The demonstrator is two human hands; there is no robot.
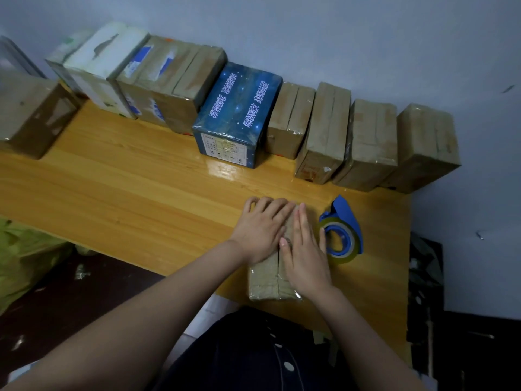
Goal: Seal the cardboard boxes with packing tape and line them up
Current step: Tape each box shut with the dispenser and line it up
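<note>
hands flat: left hand (258, 230) and right hand (306, 249), no grip, press the small cardboard box (267, 286). i'd rub outward from the seam so the tape bonds.

Your table (127, 179) is varnished wood, glossy enough to throw back light. The brown box (265, 283) in front of you is matt cardboard under crinkled clear tape (295, 294). The dispenser (345, 211) is smooth blue plastic, its tape roll (345, 259) shiny. The blue box (239, 108) is glossy printed card
</note>
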